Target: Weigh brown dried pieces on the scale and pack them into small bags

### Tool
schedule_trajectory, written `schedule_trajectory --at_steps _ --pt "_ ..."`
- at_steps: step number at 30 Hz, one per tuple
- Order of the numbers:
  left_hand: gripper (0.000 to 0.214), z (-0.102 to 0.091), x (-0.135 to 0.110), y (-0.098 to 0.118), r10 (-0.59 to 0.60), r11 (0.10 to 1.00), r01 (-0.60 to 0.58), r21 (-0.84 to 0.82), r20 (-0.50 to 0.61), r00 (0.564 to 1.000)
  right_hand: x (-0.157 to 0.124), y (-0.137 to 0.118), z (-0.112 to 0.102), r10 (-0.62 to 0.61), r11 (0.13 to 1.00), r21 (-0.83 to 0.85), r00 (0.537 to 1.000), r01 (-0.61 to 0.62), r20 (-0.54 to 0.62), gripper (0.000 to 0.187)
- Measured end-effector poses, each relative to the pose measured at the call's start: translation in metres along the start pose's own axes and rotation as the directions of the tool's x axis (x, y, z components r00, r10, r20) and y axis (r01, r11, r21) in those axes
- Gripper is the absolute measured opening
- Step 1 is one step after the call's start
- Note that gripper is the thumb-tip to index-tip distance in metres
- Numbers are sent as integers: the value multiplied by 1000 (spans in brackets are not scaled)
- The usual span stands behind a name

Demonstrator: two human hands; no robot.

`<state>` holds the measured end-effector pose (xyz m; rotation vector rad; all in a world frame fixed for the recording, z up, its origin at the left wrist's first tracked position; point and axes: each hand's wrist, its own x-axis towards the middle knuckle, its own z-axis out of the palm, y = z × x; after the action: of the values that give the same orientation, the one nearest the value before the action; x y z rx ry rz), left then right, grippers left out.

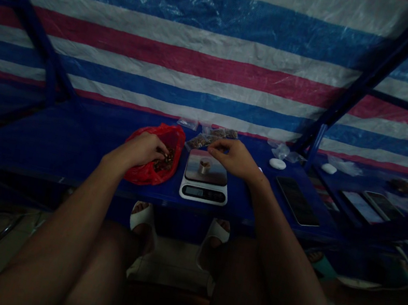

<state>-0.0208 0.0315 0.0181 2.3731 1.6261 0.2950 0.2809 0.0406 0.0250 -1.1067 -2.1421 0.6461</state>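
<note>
A red plastic bag (142, 172) lies open on the blue table (71, 145), holding small brown pieces (165, 162). My left hand (144, 148) reaches into the bag, fingers pinched on some of the brown pieces. To the right of the bag stands a small white digital scale (205, 184) with a little cup (205, 165) on its platform. My right hand (233, 158) hovers just above and to the right of the cup, with its fingers curled together; what they hold is too small to make out.
Small clear packets (206, 140) of brown pieces lie behind the scale. A dark phone (297, 200) lies to the right, with two white round objects (277, 163) and more phones (362, 206) farther right. A striped tarp (220, 61) hangs behind. My sandalled feet (141, 217) show below.
</note>
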Motion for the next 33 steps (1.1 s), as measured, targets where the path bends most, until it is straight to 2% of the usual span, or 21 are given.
schedule_trajectory --at_steps 4,9,13,17,22,27,33 --pt "22 -6 1 11 43 999 -43 -32 1 999 0 0 0 3 1000 27 1000 -2 -28 21" --pt "24 -17 4 45 122 990 -127 -63 -80 989 0 2 -2 21 999 45 998 -19 -56 20" --pt "25 -17 13 74 263 959 -271 -80 -100 960 -1 4 -2 27 997 68 997 -22 -72 20" --pt "26 -9 24 92 387 917 -393 -73 -83 918 0 7 -2 14 997 82 996 -7 -90 19" --pt "26 1 32 101 425 905 -425 -11 -3 905 0 10 -1 17 990 142 996 -5 -85 17" --pt "29 3 33 103 428 904 -428 -4 40 903 -1 11 -2 32 984 177 995 -14 -99 16" --pt "26 0 31 104 430 901 -428 -73 16 903 -3 10 -4 54 983 179 993 -35 -106 19"
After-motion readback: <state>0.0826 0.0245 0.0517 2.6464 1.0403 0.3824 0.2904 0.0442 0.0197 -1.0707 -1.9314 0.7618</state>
